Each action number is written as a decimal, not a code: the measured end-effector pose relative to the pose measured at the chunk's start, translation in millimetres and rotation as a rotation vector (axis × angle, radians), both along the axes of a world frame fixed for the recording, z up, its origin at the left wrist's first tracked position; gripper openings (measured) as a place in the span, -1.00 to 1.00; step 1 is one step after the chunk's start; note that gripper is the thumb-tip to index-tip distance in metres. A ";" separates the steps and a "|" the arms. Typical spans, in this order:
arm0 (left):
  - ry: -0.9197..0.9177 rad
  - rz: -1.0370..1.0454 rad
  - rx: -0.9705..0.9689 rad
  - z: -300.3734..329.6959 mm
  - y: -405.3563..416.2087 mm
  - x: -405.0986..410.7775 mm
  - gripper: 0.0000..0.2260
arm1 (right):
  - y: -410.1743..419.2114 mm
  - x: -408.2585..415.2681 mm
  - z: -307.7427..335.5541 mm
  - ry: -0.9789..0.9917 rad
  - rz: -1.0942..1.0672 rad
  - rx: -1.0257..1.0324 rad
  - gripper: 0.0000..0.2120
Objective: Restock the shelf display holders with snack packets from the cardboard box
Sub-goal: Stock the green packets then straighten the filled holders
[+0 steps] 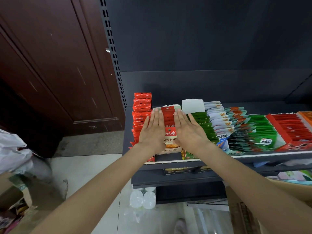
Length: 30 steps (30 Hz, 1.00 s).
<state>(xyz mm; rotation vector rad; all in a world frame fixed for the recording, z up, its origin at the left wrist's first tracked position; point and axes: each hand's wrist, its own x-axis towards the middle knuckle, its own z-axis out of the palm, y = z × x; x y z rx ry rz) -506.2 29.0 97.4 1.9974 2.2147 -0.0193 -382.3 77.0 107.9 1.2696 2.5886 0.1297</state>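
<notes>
Left hand (152, 130) and right hand (189, 130) flat, fingers straight, pressing either side of red snack packets (168, 120) standing in holder on shelf (219, 157). Risk: uneven squeeze tips row sideways into red stack (141, 112) left of holder, or packets buckle and spill off front.

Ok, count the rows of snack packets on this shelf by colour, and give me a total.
Red rows: 3
Green rows: 2
White row: 1
Teal row: 1
Orange row, cut off at the picture's edge: 1
Total: 8
</notes>
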 end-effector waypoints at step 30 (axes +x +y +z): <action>-0.044 -0.145 0.057 12.6 16.5 -21.3 -0.23 | 36.3 7.4 17.4 0.128 0.139 -0.190 0.01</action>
